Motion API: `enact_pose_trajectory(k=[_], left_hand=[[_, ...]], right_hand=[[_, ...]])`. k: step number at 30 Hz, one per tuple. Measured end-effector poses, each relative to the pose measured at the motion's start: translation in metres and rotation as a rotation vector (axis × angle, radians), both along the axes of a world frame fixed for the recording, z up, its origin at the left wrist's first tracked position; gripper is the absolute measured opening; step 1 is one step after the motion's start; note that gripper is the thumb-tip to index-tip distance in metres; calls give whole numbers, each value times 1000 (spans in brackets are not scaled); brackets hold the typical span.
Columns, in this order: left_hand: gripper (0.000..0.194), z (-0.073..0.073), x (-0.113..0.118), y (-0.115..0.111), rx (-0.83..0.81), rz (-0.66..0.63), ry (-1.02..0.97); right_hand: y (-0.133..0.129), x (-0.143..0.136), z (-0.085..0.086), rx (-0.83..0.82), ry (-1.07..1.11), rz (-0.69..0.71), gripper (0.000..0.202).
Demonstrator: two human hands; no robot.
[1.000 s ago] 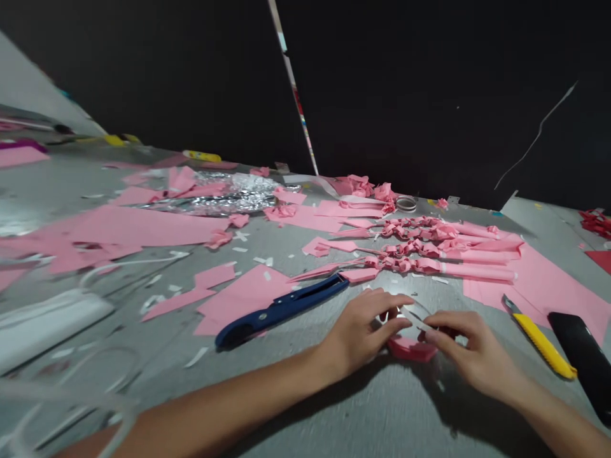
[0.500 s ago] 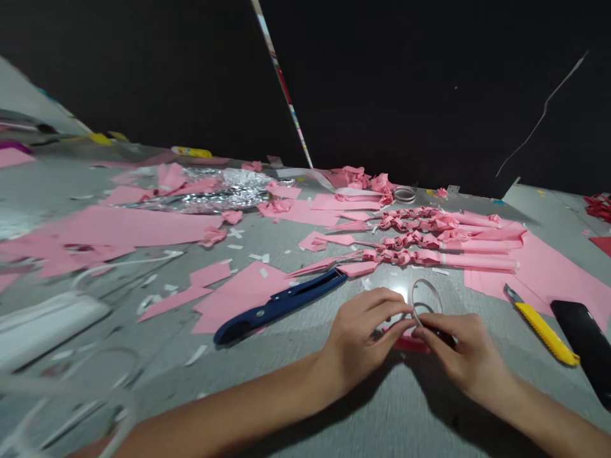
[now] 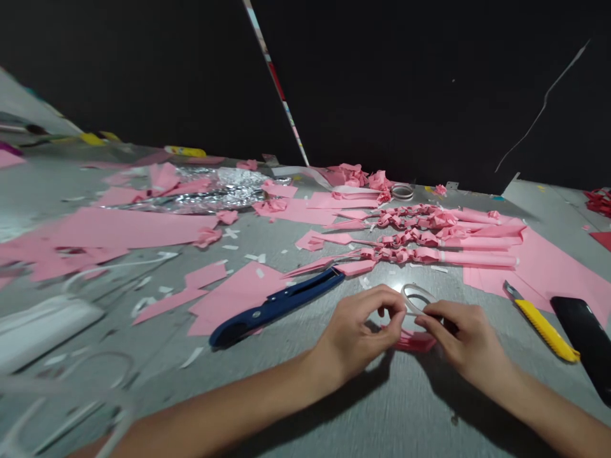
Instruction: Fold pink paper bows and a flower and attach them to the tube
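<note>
A thin, nearly used-up roll of tape [image 3: 419,291] is pinched at its near edge between the thumb and fingers of my right hand [image 3: 470,334]. My left hand [image 3: 365,324] has its thumb and fingertips pressed together just left of the roll, on what looks like the tape's loose end; a short pale strip spans the gap between the hands. Beneath them on the table lies a pink folded paper piece [image 3: 415,341], partly covered by my fingers. Beyond the hands lie several rolled pink paper stems with crumpled, chain-like folds [image 3: 415,256].
Left of my hands are blue-handled scissors [image 3: 277,307] and pink paper sheets [image 3: 243,289]. On the right lie a yellow box cutter [image 3: 544,324] and a black phone [image 3: 582,343]. Another tape roll [image 3: 401,191] and crinkled silver foil [image 3: 229,187] lie near the dark back panel [image 3: 382,83].
The tape roll has tipped from upright to a flatter angle. My hands have moved slightly apart, and a short strip now shows between them. The view has shifted slightly.
</note>
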State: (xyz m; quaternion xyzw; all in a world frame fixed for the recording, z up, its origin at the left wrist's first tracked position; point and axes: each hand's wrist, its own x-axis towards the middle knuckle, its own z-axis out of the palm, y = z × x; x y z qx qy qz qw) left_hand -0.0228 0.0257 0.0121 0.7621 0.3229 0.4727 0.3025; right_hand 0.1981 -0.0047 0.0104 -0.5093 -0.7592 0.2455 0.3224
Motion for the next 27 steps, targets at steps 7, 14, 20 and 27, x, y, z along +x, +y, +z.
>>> enact_pose_trajectory(k=[7, 14, 20, 27], left_hand=[[6, -1, -4, 11, -229, 58, -195], [11, 2, -8, 18, -201, 74, -282], [12, -3, -12, 23, -206, 76, -240], [7, -6, -22, 26, -112, 113, -100]], right_hand=[[7, 5, 14, -75, 91, -38, 25], [12, 12, 9, -31, 59, -60, 26], [11, 15, 4, 46, 22, -102, 26], [5, 17, 0, 298, -108, -53, 26]])
